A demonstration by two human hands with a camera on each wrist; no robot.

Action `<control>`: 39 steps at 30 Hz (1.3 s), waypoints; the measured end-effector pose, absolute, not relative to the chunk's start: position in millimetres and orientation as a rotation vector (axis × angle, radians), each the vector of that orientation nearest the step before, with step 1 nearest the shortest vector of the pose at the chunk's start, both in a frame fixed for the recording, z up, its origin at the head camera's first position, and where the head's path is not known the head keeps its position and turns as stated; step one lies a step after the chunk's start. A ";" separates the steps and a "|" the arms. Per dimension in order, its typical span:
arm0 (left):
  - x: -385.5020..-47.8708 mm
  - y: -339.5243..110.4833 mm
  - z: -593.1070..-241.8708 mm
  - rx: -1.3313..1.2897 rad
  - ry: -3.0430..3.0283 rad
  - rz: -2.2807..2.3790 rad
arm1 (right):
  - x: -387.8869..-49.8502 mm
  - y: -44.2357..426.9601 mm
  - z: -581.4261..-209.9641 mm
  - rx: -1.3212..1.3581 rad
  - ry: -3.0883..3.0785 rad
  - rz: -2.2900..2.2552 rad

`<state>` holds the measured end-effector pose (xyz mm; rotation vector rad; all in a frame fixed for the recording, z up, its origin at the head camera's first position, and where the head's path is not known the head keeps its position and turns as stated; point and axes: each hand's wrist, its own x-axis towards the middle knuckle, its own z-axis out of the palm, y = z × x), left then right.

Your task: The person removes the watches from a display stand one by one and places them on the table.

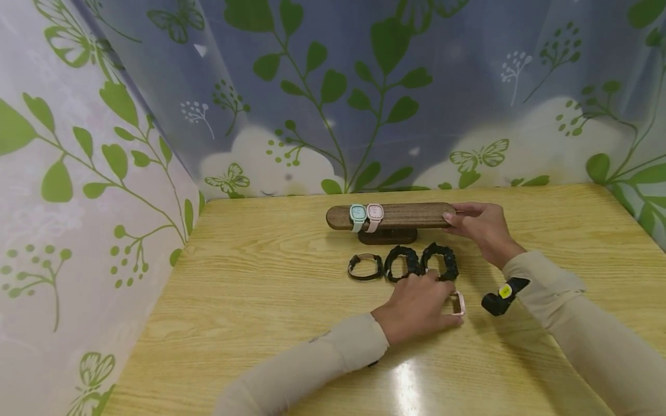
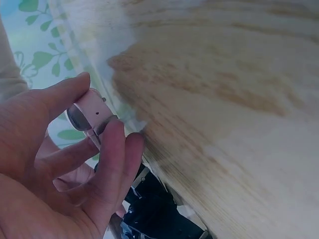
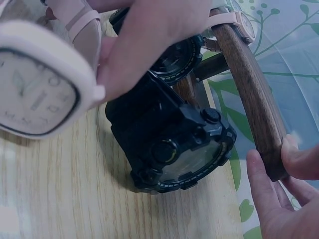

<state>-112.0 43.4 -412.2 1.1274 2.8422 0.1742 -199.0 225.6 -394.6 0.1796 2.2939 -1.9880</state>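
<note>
The left hand (image 1: pixel 418 306) pinches a pale pink watch (image 1: pixel 459 303) between thumb and fingers, just in front of the black watches; in the left wrist view the pink watch (image 2: pixel 93 110) shows edge-on. My right hand (image 1: pixel 484 228) grips the right end of a wooden watch stand (image 1: pixel 411 215), thumb on the near side, as the right wrist view also shows for the stand (image 3: pixel 254 99). A mint watch (image 1: pixel 358 213) and a light pink watch (image 1: pixel 374 212) sit side by side toward the bar's left end.
Between the stand and my left hand stand a thin black watch (image 1: pixel 365 268) and two chunky black watches (image 1: pixel 403 264), in a row. A patterned curtain (image 1: pixel 291 104) hangs behind the wooden table (image 1: pixel 250 300) and another covers the left side.
</note>
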 end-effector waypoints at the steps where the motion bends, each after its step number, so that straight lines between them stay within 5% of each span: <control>1: -112.0 43.8 -412.4 1.128 2.841 0.165 | -199.0 225.6 -394.6 0.178 2.293 -1.989; 28: -111.0 30.3 -401.8 1.176 2.978 -0.025 | -197.7 226.3 -395.4 0.127 2.311 -2.000; 39: -129.6 -14.5 -378.0 1.327 3.143 0.368 | -197.0 226.3 -395.7 0.097 2.308 -2.016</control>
